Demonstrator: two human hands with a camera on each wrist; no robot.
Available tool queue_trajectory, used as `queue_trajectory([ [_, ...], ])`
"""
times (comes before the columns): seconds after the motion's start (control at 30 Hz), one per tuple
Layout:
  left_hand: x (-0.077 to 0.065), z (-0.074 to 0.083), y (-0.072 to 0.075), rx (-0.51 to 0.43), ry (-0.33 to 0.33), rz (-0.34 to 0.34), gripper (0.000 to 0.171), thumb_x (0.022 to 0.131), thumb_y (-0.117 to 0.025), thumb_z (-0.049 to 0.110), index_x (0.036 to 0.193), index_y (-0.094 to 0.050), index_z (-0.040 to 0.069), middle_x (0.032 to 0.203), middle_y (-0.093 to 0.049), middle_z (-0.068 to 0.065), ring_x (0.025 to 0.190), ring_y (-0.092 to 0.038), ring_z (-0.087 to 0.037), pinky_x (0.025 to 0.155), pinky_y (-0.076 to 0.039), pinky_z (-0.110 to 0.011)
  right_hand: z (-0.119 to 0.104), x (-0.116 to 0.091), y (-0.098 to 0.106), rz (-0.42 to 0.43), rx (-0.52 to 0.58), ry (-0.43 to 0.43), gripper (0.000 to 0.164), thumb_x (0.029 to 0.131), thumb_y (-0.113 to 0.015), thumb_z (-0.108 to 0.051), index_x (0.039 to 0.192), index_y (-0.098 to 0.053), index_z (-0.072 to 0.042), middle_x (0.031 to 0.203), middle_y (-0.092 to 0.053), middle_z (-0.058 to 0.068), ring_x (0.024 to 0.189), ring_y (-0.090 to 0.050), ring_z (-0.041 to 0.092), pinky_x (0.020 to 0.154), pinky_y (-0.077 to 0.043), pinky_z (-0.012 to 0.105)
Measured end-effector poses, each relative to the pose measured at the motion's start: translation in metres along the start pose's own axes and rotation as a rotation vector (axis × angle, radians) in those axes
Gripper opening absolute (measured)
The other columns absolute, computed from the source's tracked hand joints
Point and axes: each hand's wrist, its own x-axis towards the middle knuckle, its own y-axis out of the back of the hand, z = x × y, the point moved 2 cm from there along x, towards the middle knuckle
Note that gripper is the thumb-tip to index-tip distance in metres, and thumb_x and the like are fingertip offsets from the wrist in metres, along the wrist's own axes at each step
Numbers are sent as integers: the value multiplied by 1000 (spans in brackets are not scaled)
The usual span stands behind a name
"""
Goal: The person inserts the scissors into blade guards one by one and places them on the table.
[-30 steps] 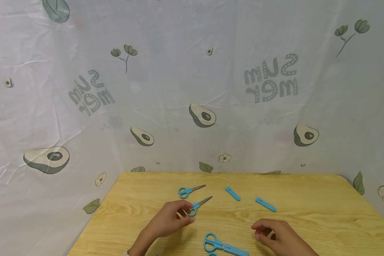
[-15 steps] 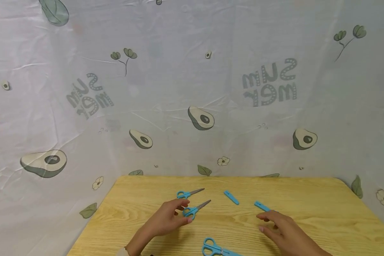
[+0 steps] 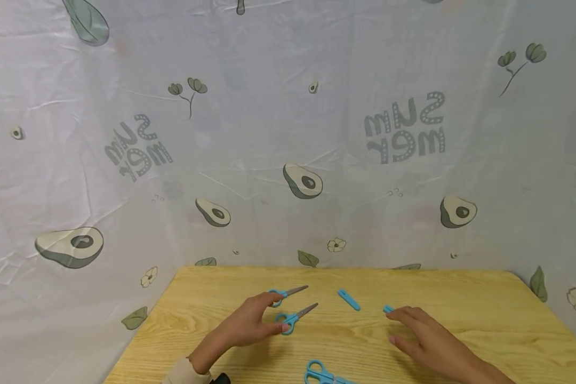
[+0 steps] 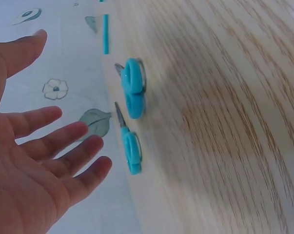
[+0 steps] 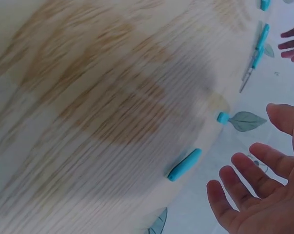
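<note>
My left hand (image 3: 252,322) hovers with fingers and thumb spread around the handles of the nearer blue-handled scissors (image 3: 292,319). In the left wrist view that hand (image 4: 44,156) shows nothing in its grasp, apart from the scissors (image 4: 133,90). Just behind lies a second pair of scissors (image 3: 290,292), its handles partly covered by the fingers. My right hand (image 3: 429,341) reaches over a blue blade cover (image 3: 388,309), hiding most of it. In the right wrist view, a gap separates the extended fingers (image 5: 242,190) from this cover (image 5: 185,165).
Another blue blade cover (image 3: 349,300) lies between the hands, farther back. At the bottom edge of the head view are scissors (image 3: 319,373) with a cover on the blades, partly cut off. A printed curtain (image 3: 249,133) surrounds the wooden table (image 3: 461,298).
My right hand has moved forward over the right blade cover, its fingers straightening. The left hand's fingers have spread wider around the nearer scissors. The view has tilted slightly upward.
</note>
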Motion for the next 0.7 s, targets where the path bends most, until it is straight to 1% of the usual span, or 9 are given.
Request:
queue_trajectory([
  [0.07, 0, 0, 0, 9, 17, -22, 73, 102, -74, 45, 156, -51, 3, 160, -54, -19, 143, -58, -44, 115, -49, -63, 2, 0, 1, -51, 14, -37, 49, 103, -73, -40, 140, -67, -9, 142, -64, 14, 127, -64, 39, 94, -61, 52],
  [0.17, -1, 1, -1, 37, 37, -46, 73, 102, -74, 46, 157, -51, 4, 161, -53, -18, 145, -56, -41, 116, -49, -62, 4, 0, 1, -76, 6, -47, 51, 103, -73, -42, 140, -67, -8, 142, -63, 14, 128, -63, 39, 93, -60, 51],
  [0.27, 0, 1, 0, 62, 37, -57, 72, 102, -73, 46, 157, -51, 4, 161, -53, -18, 145, -57, -40, 115, -51, -60, 5, 0, 1, -60, -22, -21, 50, 102, -74, -42, 138, -68, -8, 139, -64, 12, 125, -64, 38, 90, -61, 49],
  [0.4, 1, 1, 2, 64, 8, -64, 71, 103, -73, 45, 157, -51, 4, 160, -53, -20, 141, -60, -41, 113, -52, -59, 5, 1, 1, -58, -42, 0, 51, 102, -74, -43, 138, -68, -8, 137, -65, 12, 123, -65, 38, 89, -61, 49],
  [0.47, 3, 1, 3, 58, -13, -68, 71, 103, -73, 45, 156, -51, 4, 160, -53, -19, 139, -62, -40, 112, -54, -56, 5, 2, 1, -59, -46, 8, 53, 101, -74, -44, 139, -68, -7, 137, -66, 13, 122, -65, 39, 89, -61, 50],
  [0.6, 6, 0, 5, 61, -35, -70, 70, 103, -73, 48, 156, -52, 7, 155, -57, -19, 134, -64, -40, 105, -59, -47, 5, 6, 3, -23, -66, 57, 55, 98, -79, -42, 138, -68, -6, 136, -66, 15, 119, -68, 39, 88, -62, 49],
  [0.7, 8, -2, 6, 57, -34, -77, 69, 103, -72, 49, 155, -53, 8, 151, -59, -20, 133, -65, -40, 102, -60, -46, 6, 10, 5, -5, -73, 81, 57, 96, -81, -42, 138, -67, -7, 135, -67, 15, 116, -69, 39, 87, -62, 49],
])
